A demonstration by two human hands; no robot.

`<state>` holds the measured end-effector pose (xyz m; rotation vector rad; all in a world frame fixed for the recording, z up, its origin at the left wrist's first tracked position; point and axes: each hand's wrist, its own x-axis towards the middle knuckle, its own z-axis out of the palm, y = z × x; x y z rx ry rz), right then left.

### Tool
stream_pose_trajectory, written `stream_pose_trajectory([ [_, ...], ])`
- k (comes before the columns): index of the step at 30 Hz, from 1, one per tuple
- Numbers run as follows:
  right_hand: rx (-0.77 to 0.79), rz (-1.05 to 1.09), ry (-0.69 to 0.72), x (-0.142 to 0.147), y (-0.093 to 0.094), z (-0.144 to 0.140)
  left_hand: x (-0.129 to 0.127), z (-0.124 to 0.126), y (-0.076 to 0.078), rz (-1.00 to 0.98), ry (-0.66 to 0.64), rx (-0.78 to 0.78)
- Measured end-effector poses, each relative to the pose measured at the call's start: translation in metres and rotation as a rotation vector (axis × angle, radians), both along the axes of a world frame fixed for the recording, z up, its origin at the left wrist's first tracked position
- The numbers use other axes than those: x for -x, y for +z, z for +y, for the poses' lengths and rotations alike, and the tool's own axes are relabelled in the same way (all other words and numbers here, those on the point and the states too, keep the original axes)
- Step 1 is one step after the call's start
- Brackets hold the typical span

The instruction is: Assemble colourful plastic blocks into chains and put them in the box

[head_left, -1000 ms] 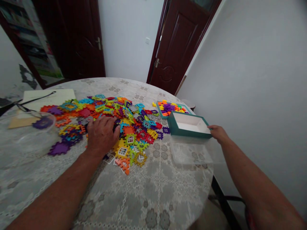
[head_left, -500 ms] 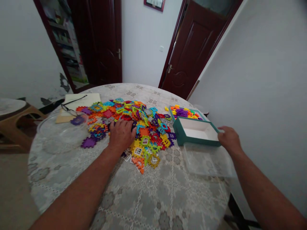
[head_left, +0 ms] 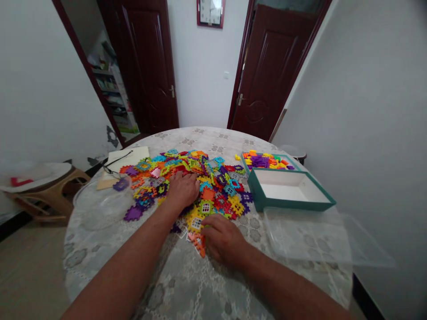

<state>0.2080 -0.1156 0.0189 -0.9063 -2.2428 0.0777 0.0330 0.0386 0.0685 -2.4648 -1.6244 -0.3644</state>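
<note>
Both hands are down on the pile of interlocking plastic tiles (head_left: 187,182) spread over the round table (head_left: 213,284) with its lace-pattern cloth. Left hand (head_left: 182,189) lies palm-down mid-pile, fingers curled loosely over the pieces; can't tell if anything is actually pinched under it. Right hand (head_left: 223,240) sits at the near edge of the pile, fingertips on an orange tile (head_left: 198,242), fingers bent, grip not confirmable, so touching rather than clearly holding. Empty teal box (head_left: 290,191) is just right of the pile; a second teal tray of small bricks (head_left: 267,160) is behind it; a clear plastic lid (head_left: 310,235) lies in front, overhanging the table edge. Clear bowl (head_left: 100,200) with one purple piece is on the left, glasses (head_left: 110,166) beyond it. Risks, as I judge them: a sweeping move pushes loose tiles off the near edge; the forearm catches the overhanging lid and tips it off; the tiles snag on each other, so lifting one drags its neighbours.
</note>
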Motion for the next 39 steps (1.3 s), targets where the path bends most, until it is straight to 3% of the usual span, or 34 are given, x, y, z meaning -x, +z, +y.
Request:
stream_pose_trajectory([
  [5, 0.051, 0.039, 0.055, 0.002, -0.017, 0.005, -0.027, 0.043, 0.001, 0.033, -0.041, 0.135],
  [12, 0.108, 0.100, 0.014, 0.003, -0.028, 0.016, -0.083, 0.097, -0.011, 0.050, -0.124, 0.236],
  [17, 0.159, 0.112, 0.003, 0.005, -0.029, 0.016, -0.113, 0.125, -0.018, 0.063, -0.142, 0.284],
  [21, 0.203, 0.130, -0.008, 0.005, -0.028, 0.012, -0.123, 0.139, -0.019, 0.071, -0.130, 0.286],
  [24, 0.229, 0.133, -0.004, 0.005, -0.028, 0.012, -0.116, 0.144, -0.017, 0.095, -0.125, 0.283],
  [28, 0.242, 0.144, -0.014, 0.005, -0.029, 0.013, -0.085, 0.136, -0.011, 0.144, -0.144, 0.274],
  [34, 0.209, 0.187, -0.006, 0.004, -0.029, 0.013, -0.029, 0.096, -0.006, 0.170, -0.198, 0.231],
  [39, 0.211, 0.189, -0.092, 0.002, -0.027, 0.015, -0.003, 0.068, 0.002, 0.212, -0.222, 0.259],
])
